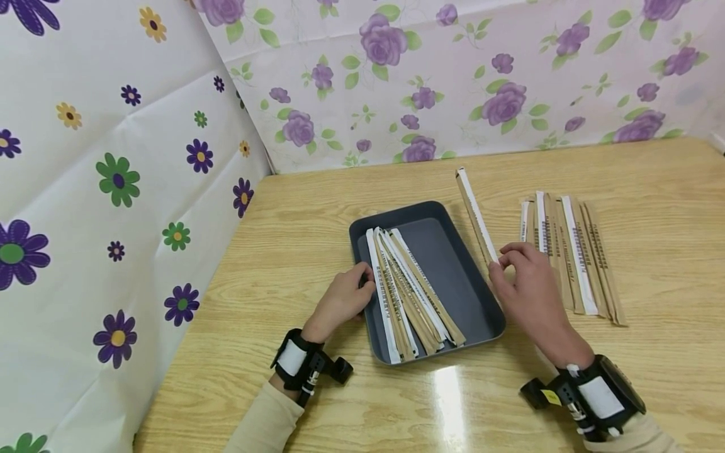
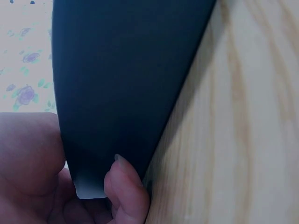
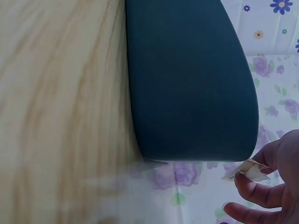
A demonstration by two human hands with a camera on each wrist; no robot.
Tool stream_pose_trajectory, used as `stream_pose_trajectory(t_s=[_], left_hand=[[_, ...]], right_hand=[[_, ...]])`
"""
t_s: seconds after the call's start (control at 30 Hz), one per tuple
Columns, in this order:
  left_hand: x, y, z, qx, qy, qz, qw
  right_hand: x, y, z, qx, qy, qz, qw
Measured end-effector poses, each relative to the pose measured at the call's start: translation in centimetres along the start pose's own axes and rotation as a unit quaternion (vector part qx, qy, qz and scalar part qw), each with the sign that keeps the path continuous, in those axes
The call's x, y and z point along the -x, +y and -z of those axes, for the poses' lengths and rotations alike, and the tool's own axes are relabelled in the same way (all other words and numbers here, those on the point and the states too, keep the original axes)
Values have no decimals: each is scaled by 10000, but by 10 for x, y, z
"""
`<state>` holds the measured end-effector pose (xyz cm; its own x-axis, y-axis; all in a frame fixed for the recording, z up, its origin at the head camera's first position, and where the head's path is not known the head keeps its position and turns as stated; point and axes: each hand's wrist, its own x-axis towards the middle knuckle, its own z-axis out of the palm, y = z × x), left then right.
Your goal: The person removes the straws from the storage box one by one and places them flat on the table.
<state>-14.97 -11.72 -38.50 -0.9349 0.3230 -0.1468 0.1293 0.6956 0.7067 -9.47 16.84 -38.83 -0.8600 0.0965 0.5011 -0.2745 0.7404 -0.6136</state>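
Note:
My left hand grips the left side of a dark grey tray, thumb at the rim and fingers against the outer wall. Several long, slim paper-wrapped straws, brown and white with dark print, lie lengthwise in the tray's left part. To the right of the tray, my right hand pinches one paper-wrapped straw by its near end between thumb and index finger. Its far end points away and up to the left. In the right wrist view the paper end shows between the fingertips.
More paper-wrapped straws lie side by side on the wooden table, right of the tray and partly behind my right hand. Flower-patterned sheets hang behind the table and along its left side.

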Motion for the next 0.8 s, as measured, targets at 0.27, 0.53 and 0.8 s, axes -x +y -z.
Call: stream_pose_trajectory(t_s=[0.27,0.53,0.8], left_hand=[[0,-1,0,2,8,-22,10000],[0,0,0,-39,10,-51,10000],[0,-1,0,-57,0,-85,9999]], right_hand=[[-1,4,2,234,-44,-214,9995],[-2,13,7,921,-70,-465,9946],[-3,18,13,1512,-391,-826,9843]])
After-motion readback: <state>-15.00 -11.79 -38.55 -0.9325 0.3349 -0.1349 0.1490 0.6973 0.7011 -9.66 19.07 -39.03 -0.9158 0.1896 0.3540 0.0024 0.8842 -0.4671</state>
